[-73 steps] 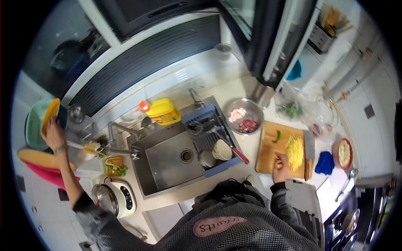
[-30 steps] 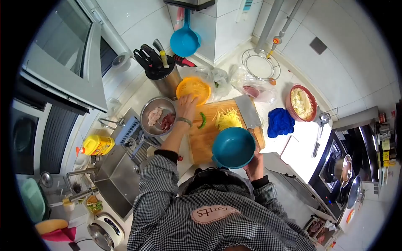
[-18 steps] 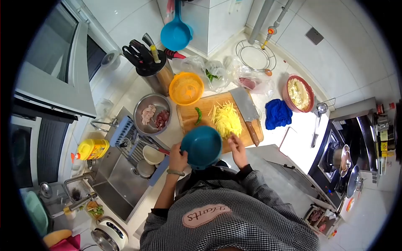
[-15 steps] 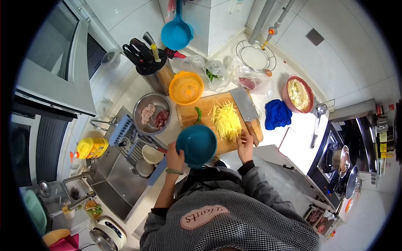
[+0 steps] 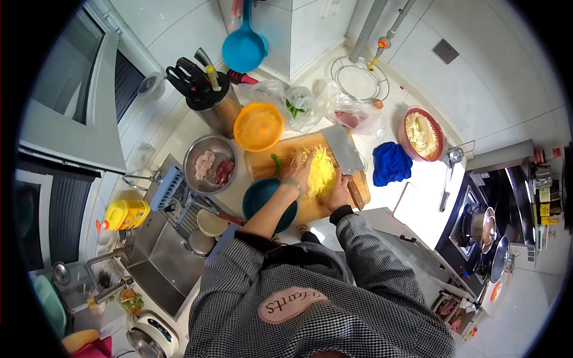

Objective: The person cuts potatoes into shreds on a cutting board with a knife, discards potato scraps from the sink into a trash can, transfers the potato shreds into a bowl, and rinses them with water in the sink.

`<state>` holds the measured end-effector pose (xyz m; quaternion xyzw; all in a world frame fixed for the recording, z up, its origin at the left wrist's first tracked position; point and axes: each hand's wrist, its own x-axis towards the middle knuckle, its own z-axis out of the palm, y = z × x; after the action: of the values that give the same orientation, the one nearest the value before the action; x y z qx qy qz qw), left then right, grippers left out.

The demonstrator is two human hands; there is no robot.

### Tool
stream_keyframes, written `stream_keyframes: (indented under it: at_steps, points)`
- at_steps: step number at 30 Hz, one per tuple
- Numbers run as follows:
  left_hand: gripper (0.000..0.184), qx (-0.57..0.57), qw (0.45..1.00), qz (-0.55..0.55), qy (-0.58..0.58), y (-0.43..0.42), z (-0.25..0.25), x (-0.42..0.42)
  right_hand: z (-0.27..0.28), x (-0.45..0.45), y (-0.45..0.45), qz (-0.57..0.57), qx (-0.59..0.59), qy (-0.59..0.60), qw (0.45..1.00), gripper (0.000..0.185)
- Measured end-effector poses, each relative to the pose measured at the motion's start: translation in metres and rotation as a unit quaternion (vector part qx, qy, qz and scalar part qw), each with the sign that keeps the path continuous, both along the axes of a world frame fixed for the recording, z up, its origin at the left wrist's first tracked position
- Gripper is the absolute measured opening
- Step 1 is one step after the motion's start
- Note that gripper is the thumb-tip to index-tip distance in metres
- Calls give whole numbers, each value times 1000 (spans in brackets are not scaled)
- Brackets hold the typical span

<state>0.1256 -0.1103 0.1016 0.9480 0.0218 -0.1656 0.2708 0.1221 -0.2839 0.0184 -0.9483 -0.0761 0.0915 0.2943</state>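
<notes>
On the wooden cutting board (image 5: 259, 164) lies a heap of yellow shreds (image 5: 322, 170). My left hand (image 5: 299, 171) rests on the heap's left side with its fingers spread. My right hand (image 5: 339, 192) touches the lower right side of the heap; its fingertips are partly hidden. A teal bowl (image 5: 255, 203) sits at the board's lower left, under my left forearm. Beside the heap are a green pepper (image 5: 276, 165) and a cleaver (image 5: 343, 152), its handle just right of my right hand. The yellow basket (image 5: 258, 127) stands at the board's upper left corner.
Left of the board is a steel bowl (image 5: 209, 143) with meat, beyond it a knife block (image 5: 218, 110). The sink (image 5: 167, 256) with a dish rack lies lower left. Right are a blue cloth (image 5: 391, 163), a red basket (image 5: 404, 140) and the stove (image 5: 456, 235). Plastic bags (image 5: 304, 98) lie behind.
My left hand has let go of the teal bowl and moved right onto the yellow shreds. My right hand has shifted left against the heap. Earlier, the yellow basket was set down behind the board.
</notes>
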Motion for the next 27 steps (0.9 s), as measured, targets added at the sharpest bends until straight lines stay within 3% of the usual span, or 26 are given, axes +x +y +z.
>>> stream_keyframes:
  at_steps: [4,6,8,11,12,15,24,27]
  points:
    - [110,70,989,-61,112,-6,-37,36,22,9,13,-2,18,56,998,109]
    - [110,28,993,-92,75,-6,-47,34,16,13,16,-7,31,53,998,102]
    - [105,-28,993,-83,82,1,-52,33,4,16,16,27,45,-39,998,92]
    - [93,-94,992,-57,69,5,-47,33,28,24,18,21,91,9,996,81]
    - [87,-104,992,-45,57,5,-42,31,30,25,18,29,104,22,994,80]
    - [91,-136,990,-33,11,8,-21,26,36,30,15,54,139,-9,989,77]
    - [83,-128,989,63,-43,31,91,-56,166,-23,44,143,175,-23,974,66]
    - [78,-140,979,127,-81,54,94,-98,165,-48,68,190,283,35,939,70]
